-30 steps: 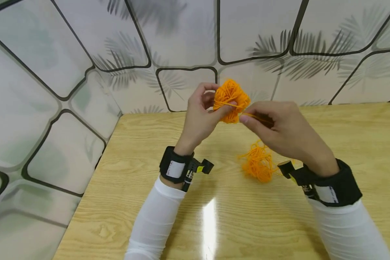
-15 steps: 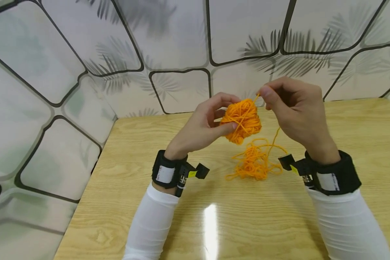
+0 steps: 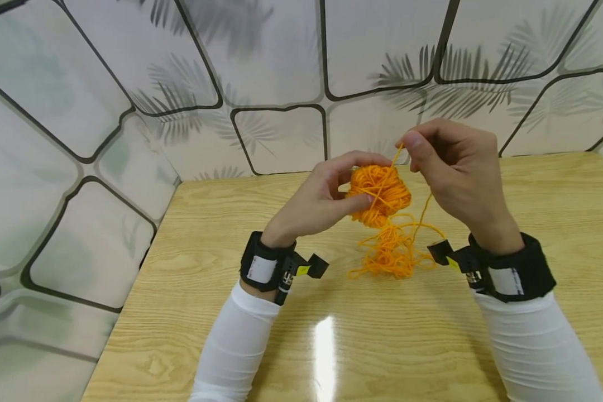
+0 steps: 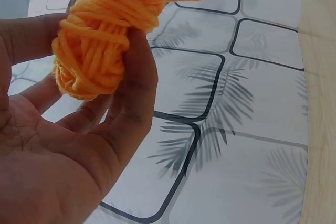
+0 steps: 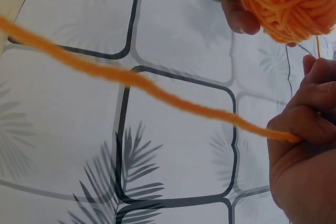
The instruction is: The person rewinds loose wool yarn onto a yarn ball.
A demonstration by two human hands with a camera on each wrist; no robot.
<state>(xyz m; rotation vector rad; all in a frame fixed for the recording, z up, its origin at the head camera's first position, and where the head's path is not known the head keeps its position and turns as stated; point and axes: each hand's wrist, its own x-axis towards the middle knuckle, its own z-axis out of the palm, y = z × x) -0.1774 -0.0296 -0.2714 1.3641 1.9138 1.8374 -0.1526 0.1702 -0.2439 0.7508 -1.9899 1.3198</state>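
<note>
My left hand (image 3: 324, 198) grips an orange ball of yarn (image 3: 384, 192) between thumb and fingers, above the table. Strands cross over one another on the ball's face, as the left wrist view shows of the yarn ball (image 4: 97, 40) too. To the right and slightly higher, my right hand (image 3: 457, 173) pinches the yarn strand (image 3: 397, 155) that runs up from the ball's top. In the right wrist view the yarn strand (image 5: 184, 103) passes out of the curled fingers of the right hand (image 5: 310, 129). Below the ball, a loose tangle of yarn (image 3: 394, 254) lies on the table.
The wooden table (image 3: 221, 312) meets a patterned wall (image 3: 276, 61) close behind the hands, and another wall (image 3: 90, 234) stands at the left. Each wrist wears a black strap with a small camera, such as the left wrist camera (image 3: 317, 266).
My right hand has risen from beside the ball to above its right side, still pinching the strand. The left hand has shifted right and down with the ball, turning it.
</note>
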